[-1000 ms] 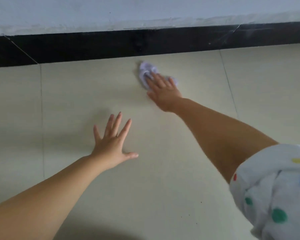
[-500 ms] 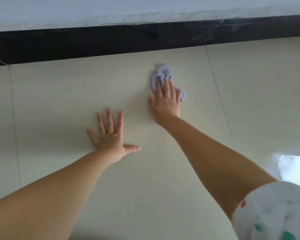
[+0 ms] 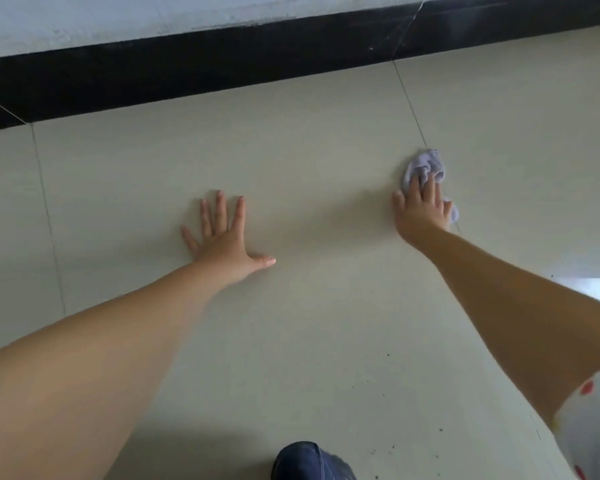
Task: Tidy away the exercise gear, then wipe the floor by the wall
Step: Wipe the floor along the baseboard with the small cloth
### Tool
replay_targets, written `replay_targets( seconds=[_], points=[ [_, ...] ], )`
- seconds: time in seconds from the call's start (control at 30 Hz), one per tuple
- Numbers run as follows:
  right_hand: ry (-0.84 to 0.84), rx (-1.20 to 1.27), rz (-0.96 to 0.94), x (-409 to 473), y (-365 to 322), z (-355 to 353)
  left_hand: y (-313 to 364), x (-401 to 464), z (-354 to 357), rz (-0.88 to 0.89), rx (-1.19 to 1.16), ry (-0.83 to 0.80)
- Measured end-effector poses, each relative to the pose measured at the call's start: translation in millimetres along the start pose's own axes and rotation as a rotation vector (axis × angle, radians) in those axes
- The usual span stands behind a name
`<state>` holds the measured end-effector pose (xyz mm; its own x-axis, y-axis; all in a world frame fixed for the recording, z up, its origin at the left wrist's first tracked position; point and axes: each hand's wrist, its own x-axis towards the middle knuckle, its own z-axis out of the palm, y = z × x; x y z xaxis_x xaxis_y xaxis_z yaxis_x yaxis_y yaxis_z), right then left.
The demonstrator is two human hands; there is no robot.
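A small crumpled lilac cloth (image 3: 426,164) lies on the cream tiled floor (image 3: 309,143), on a grout line right of centre. My right hand (image 3: 421,211) presses flat on the cloth with straight fingers; cloth shows beyond the fingertips and at the little-finger side. My left hand (image 3: 224,237) rests flat on the bare tile at centre, fingers spread, thumb out to the right, holding nothing. No exercise gear is in view.
A black skirting strip (image 3: 187,67) runs along the foot of the pale wall (image 3: 118,19) at the top. A dark blue knee (image 3: 309,462) shows at the bottom edge. Dark specks (image 3: 388,355) dot the floor at lower right.
My right hand has slid the cloth to the right and away from the wall, onto the grout line. My left hand stays planted on the tile.
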<state>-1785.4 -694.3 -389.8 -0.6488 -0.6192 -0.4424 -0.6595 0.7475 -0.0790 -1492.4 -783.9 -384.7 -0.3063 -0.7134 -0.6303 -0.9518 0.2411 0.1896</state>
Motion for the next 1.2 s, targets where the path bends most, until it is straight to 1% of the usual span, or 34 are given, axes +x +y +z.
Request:
replay_targets(
  seconds=[0.07, 0.13, 0.17, 0.23, 0.27, 0.33, 0.37, 0.43, 0.5, 0.53, 0.6, 0.67, 0.7, 0.73, 0.9, 0.97, 1.03, 1.07, 1.1, 1.17, 1.2],
  points=[
    [0.081, -0.027, -0.241, -42.3, -40.6, 37.0, -0.7, -9.0, 4.4, -0.016, 0.018, 0.031],
    [0.096, -0.026, -0.503, -97.6, -89.2, 70.8, -4.8, -25.6, 17.6, -0.026, 0.009, 0.087],
    [0.082, -0.029, -0.590, -124.3, -108.7, 84.6, -8.8, -36.3, 26.8, -0.027, 0.006, 0.115],
    [-0.022, -0.028, -0.657, -155.0, -126.7, 96.6, -19.2, -57.9, 46.6, -0.047, -0.024, 0.166],
    [-0.072, -0.044, -0.697, -154.6, -124.4, 94.9, -25.2, -66.6, 54.0, -0.062, -0.044, 0.191],
    [-0.023, -0.079, -0.775, -134.4, -100.3, 85.1, -32.3, -76.1, 59.9, -0.079, -0.025, 0.188],
    [0.030, -0.074, -0.726, -121.3, -81.1, 78.4, -32.3, -77.0, 59.6, -0.077, 0.002, 0.167],
    [0.092, -0.037, -0.466, -88.0, -32.9, 62.7, -27.6, -75.2, 56.3, -0.069, 0.050, 0.121],
    [0.111, 0.009, -0.200, -58.1, 20.8, 41.4, -18.6, -72.2, 52.9, -0.056, 0.094, 0.077],
    [0.086, 0.031, -0.090, -46.9, 47.1, 28.0, -14.2, -70.6, 52.1, -0.059, 0.105, 0.057],
    [0.000, 0.077, 0.065, -36.4, 79.3, 12.0, -9.7, -67.8, 51.7, -0.081, 0.118, 0.023],
    [0.011, 0.082, 0.140, -47.1, 77.4, 17.4, -9.8, -67.4, 52.1, -0.092, 0.147, 0.001],
    [0.039, 0.080, 0.145, -60.0, 65.8, 26.4, -10.2, -67.5, 52.3, -0.090, 0.158, -0.004],
    [0.059, 0.072, 0.104, -76.0, 50.9, 40.0, -10.8, -67.2, 52.2, -0.088, 0.162, -0.005],
    [0.027, -0.047, -0.414, -197.8, -41.0, 111.9, -10.7, -67.0, 49.9, -0.087, 0.136, -0.016],
    [0.002, -0.086, -0.577, -220.5, -46.3, 124.0, -12.3, -66.0, 47.0, -0.082, 0.130, -0.023],
    [-0.030, -0.147, -0.716, -202.9, -25.6, 113.8, -16.1, -64.7, 41.5, -0.070, 0.115, -0.051],
    [-0.053, -0.165, -0.712, -187.8, -6.8, 105.9, -18.0, -64.2, 39.1, -0.061, 0.104, -0.069],
    [-0.050, -0.155, -0.646, -170.8, 14.7, 95.0, -20.1, -64.2, 37.1, -0.050, 0.096, -0.091],
    [0.033, -0.118, -0.384, -132.5, 64.3, 73.1, -24.3, -64.0, 34.3, -0.027, 0.085, -0.131],
    [0.040, -0.086, -0.226, -116.3, 88.0, 60.6, -26.3, -63.5, 33.6, -0.015, 0.082, -0.138]
  ],
)
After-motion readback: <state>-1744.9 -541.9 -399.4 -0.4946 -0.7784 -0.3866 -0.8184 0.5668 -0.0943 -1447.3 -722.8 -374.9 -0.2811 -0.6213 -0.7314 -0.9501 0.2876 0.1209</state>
